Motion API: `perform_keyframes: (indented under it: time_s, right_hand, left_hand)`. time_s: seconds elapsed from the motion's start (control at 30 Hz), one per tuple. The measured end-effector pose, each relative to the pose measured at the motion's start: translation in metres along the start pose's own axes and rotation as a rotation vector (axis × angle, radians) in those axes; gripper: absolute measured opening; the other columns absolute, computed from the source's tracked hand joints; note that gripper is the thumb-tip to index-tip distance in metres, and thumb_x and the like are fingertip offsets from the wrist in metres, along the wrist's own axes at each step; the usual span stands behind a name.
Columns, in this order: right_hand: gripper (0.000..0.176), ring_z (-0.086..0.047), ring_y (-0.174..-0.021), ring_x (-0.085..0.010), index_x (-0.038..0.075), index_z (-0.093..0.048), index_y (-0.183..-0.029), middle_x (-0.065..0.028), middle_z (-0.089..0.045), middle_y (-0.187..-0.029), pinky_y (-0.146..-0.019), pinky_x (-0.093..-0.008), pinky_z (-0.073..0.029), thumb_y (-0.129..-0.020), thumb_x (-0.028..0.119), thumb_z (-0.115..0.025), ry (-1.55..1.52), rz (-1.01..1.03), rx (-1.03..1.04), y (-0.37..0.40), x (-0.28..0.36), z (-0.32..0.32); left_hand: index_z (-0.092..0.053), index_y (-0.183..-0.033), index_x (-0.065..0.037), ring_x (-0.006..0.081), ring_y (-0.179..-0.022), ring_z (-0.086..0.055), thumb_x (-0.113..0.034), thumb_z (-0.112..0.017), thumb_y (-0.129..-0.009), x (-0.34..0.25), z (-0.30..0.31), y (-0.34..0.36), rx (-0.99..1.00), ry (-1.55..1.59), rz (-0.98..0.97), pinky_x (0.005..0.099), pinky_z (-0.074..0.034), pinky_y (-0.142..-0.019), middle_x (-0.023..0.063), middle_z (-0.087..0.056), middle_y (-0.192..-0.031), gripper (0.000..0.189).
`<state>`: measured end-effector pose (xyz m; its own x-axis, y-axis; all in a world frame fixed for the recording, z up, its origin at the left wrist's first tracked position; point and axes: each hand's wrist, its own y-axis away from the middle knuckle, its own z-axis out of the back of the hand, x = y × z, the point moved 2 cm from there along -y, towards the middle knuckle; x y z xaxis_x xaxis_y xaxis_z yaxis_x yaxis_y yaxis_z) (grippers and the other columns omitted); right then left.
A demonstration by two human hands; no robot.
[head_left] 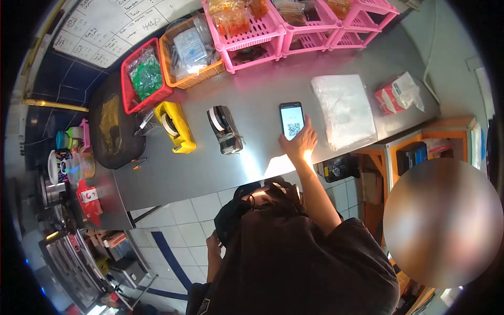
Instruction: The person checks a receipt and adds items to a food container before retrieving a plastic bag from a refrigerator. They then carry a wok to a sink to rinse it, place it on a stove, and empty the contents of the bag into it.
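A phone (pixel 292 121) with a lit screen showing a square code is at the steel table (pixel 257 86). My right hand (pixel 301 143) grips its lower end, thumb on the left side and fingers along the right. Low in the view, my left hand (pixel 213 244) is beside a dark bundle (pixel 229 216), its fingers bent around something too small to make out. A stack of clear plastic bags (pixel 344 110) lies right of the phone. Left of it are a black tape dispenser (pixel 224 130) and a yellow tape dispenser (pixel 176 127).
Red basket (pixel 126 79), orange basket (pixel 167 60) and pink racks (pixel 252 37) with packets line the back. A tissue pack (pixel 401 94) lies at the right, a black bag (pixel 113 126) at the left. Wooden shelving (pixel 388 157) stands right; a blurred disc covers part of it.
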<state>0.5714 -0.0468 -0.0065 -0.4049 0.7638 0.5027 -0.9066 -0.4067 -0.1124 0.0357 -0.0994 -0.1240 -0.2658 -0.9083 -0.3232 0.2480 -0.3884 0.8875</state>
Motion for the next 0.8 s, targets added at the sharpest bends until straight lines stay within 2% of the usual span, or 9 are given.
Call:
perform_keyframes:
  time_s: [0.1,0.27,0.33,0.47,0.5,0.6,0.67,0.77,0.8]
  right_hand:
    - [0.103,-0.046,-0.113,-0.0392,0.006,-0.025,-0.144,-0.0211,-0.05,-0.126,-0.097,-0.051,-0.035,-0.062,0.03,-0.081,-0.095,0.082,0.036,-0.022,0.001,0.002]
    - [0.098,-0.044,-0.118,-0.0391,0.006,-0.028,-0.143,-0.0187,-0.046,-0.132,-0.099,-0.051,-0.033,-0.064,0.028,-0.083,-0.165,0.175,0.017,-0.047,0.005,-0.005]
    - [0.088,-0.043,-0.121,-0.0403,0.004,-0.035,-0.138,-0.0211,-0.045,-0.133,-0.099,-0.0525,-0.033,-0.068,0.03,-0.083,-0.235,0.287,-0.078,-0.043,0.01,0.005]
    - [0.061,-0.048,-0.116,-0.0386,0.002,-0.051,-0.124,-0.0225,-0.049,-0.129,-0.096,-0.0477,-0.039,-0.074,0.021,-0.08,-0.358,0.547,-0.082,-0.002,0.025,0.027]
    - [0.052,-0.051,-0.111,-0.0375,0.0,-0.054,-0.12,-0.022,-0.052,-0.124,-0.092,-0.0443,-0.043,-0.075,0.013,-0.078,-0.463,0.604,-0.01,0.01,0.03,0.032]
    - [0.028,-0.06,-0.093,-0.0306,-0.001,-0.061,-0.104,-0.0161,-0.065,-0.096,-0.08,-0.0376,-0.049,-0.079,0.004,-0.072,-0.703,0.776,0.304,0.05,0.036,0.033]
    - [0.017,-0.062,-0.083,-0.0229,0.0,-0.064,-0.097,-0.012,-0.066,-0.087,-0.075,-0.0337,-0.05,-0.081,0.003,-0.069,-0.73,0.567,0.795,0.08,0.055,0.035]
    - [0.024,-0.064,-0.079,-0.015,0.0,-0.063,-0.11,-0.0096,-0.068,-0.089,-0.073,-0.0279,-0.051,-0.087,0.007,-0.063,-0.697,0.606,1.427,0.125,0.11,0.051]
    - [0.024,-0.064,-0.079,-0.015,0.0,-0.063,-0.11,-0.0096,-0.068,-0.089,-0.073,-0.0279,-0.051,-0.087,0.007,-0.063,-0.701,0.653,1.452,0.143,0.125,0.05]
  left_hand:
    - [-0.067,-0.089,-0.01,0.0146,-0.071,-0.051,-0.036,-0.06,-0.089,0.0,-0.003,0.013,-0.108,0.123,0.053,0.0378,-0.044,-0.064,0.001,-0.055,-0.073,0.027]
    - [-0.07,-0.092,-0.007,0.0141,-0.067,-0.051,-0.037,-0.061,-0.088,0.004,-0.008,0.05,-0.163,0.105,-0.112,0.0345,-0.044,-0.062,0.0009,-0.056,-0.072,0.031]
    - [-0.072,-0.091,-0.007,0.0132,-0.067,-0.054,-0.034,-0.064,-0.087,0.013,-0.01,0.073,-0.265,0.148,-0.066,0.0319,-0.045,-0.06,0.0024,-0.06,-0.076,0.029]
    - [-0.069,-0.095,0.002,0.0165,-0.076,-0.063,-0.021,-0.064,-0.086,0.09,0.03,0.039,-0.688,0.099,-0.361,0.0302,-0.051,-0.07,0.0081,-0.068,-0.086,0.025]
    - [-0.067,-0.098,0.006,0.0185,-0.08,-0.064,-0.018,-0.063,-0.087,0.081,0.027,0.06,-0.691,0.313,-0.45,0.0305,-0.052,-0.076,0.0107,-0.068,-0.088,0.028]
    - [-0.063,-0.107,0.005,0.0184,-0.086,-0.062,-0.002,-0.058,-0.087,0.017,0.034,0.112,-0.765,0.346,-0.567,0.0301,-0.053,-0.076,0.0104,-0.065,-0.097,0.022]
    - [-0.051,-0.128,0.0,0.0155,-0.09,-0.06,0.004,-0.06,-0.085,-0.054,0.023,0.16,-0.613,0.52,-0.589,0.0292,-0.054,-0.078,0.0092,-0.06,-0.105,0.044]
    - [-0.045,-0.136,-0.003,0.0127,-0.089,-0.059,0.0,-0.062,-0.087,-0.131,0.011,0.215,-0.389,0.531,-0.734,0.0248,-0.051,-0.072,0.0073,-0.061,-0.105,0.052]
    - [-0.043,-0.139,-0.004,0.0111,-0.089,-0.059,0.0,-0.063,-0.088,-0.142,0.011,0.224,-0.326,0.525,-0.794,0.0238,-0.051,-0.072,0.0065,-0.061,-0.105,0.055]
